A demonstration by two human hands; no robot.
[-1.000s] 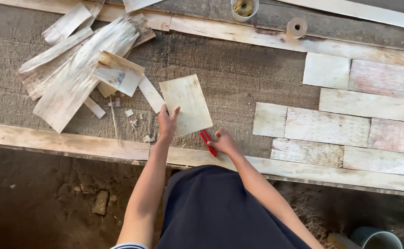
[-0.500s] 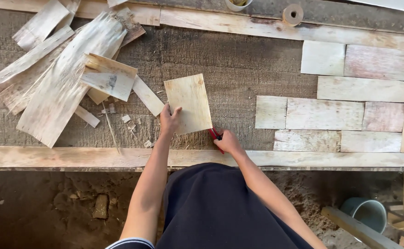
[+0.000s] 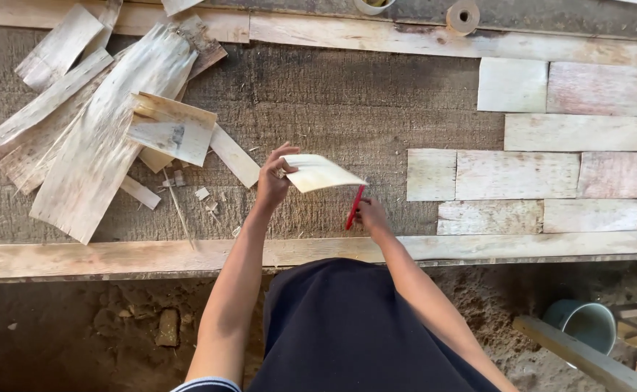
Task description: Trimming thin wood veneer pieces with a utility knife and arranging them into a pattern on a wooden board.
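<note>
Left hand (image 3: 273,178) pinches a pale sheet piece (image 3: 322,173), tilted up off the desk (image 3: 347,109). Right hand (image 3: 371,215), just right of the sheet, is closed around a red cutter (image 3: 354,207). Loose strips (image 3: 93,138) pile well left of the sheet; laid rectangles (image 3: 529,174) sit to its right.

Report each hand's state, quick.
Left hand: closed on the edge of a pale sheet piece, lifted off the work surface.
Right hand: closed on a red tool.
</note>
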